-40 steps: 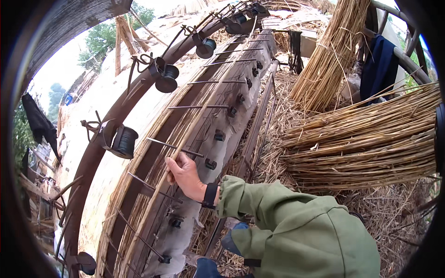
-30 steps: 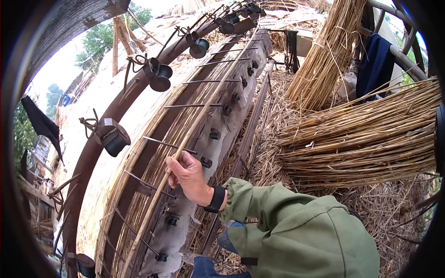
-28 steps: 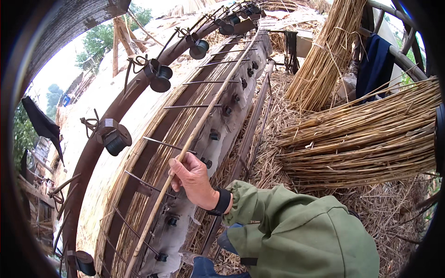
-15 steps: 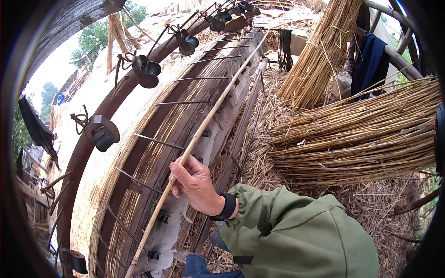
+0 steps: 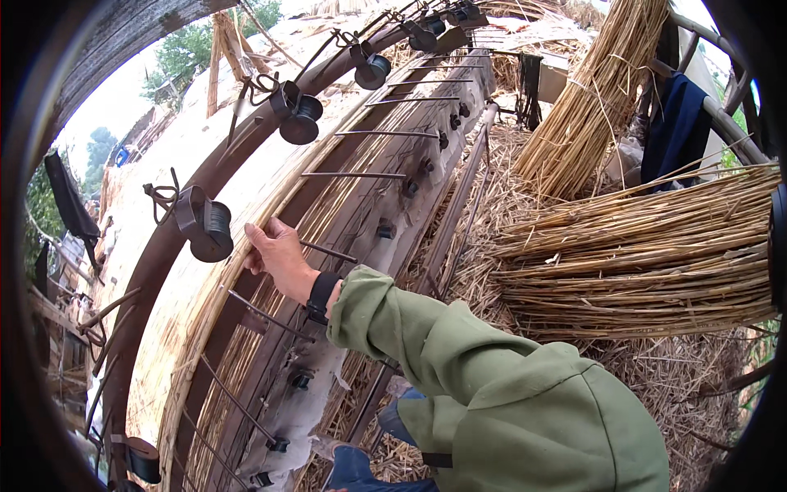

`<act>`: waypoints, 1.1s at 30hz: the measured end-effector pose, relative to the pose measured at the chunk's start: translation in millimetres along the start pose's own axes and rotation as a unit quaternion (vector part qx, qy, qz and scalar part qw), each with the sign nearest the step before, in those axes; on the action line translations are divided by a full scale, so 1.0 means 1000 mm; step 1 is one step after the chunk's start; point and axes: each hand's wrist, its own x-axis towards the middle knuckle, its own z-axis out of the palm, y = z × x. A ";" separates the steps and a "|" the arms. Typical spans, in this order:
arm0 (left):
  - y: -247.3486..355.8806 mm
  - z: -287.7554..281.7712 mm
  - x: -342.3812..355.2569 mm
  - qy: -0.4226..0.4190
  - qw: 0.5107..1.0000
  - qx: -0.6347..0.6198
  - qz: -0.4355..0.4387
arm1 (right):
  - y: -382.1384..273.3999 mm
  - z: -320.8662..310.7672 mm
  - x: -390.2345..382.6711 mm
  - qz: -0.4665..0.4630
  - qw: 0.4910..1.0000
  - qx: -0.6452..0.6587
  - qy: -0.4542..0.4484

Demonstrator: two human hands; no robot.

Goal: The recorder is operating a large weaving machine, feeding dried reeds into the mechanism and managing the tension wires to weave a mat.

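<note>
My right hand (image 5: 275, 254), in a green sleeve with a black band at the wrist, pinches a pale reed (image 5: 279, 209) at the edge of a long layer of straight reeds (image 5: 193, 344). These lie along a brown metal frame (image 5: 369, 131) with crossing thin rods (image 5: 352, 173). Just left of the hand, a spool of dark wire (image 5: 215, 231) sits in a holder on a curved metal bar (image 5: 139, 320), with more spools farther along it. My left hand is not in view.
A thick reed bundle (image 5: 631, 262) lies at the right, and another (image 5: 586, 123) leans behind it beside dark blue cloth (image 5: 672, 131). Loose straw (image 5: 656, 385) covers the ground. My blue-clad leg (image 5: 365, 476) shows below. A weathered beam (image 5: 139, 41) crosses the upper left.
My right hand has moved left and up with the long reed, from over the middle of the rods to against the reed layer at their left. The view has shifted slightly.
</note>
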 end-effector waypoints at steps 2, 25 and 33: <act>0.000 0.000 -0.001 -0.002 1.000 -0.004 -0.003 | 0.010 -0.005 0.016 0.036 0.999 -0.004 0.011; -0.008 0.000 -0.013 0.018 0.998 -0.037 0.053 | 0.055 -0.139 -0.146 0.228 0.928 -0.284 -0.073; -0.088 -0.035 0.008 0.041 0.990 -0.101 0.091 | 0.050 -0.178 -0.284 0.359 0.761 -0.448 -0.303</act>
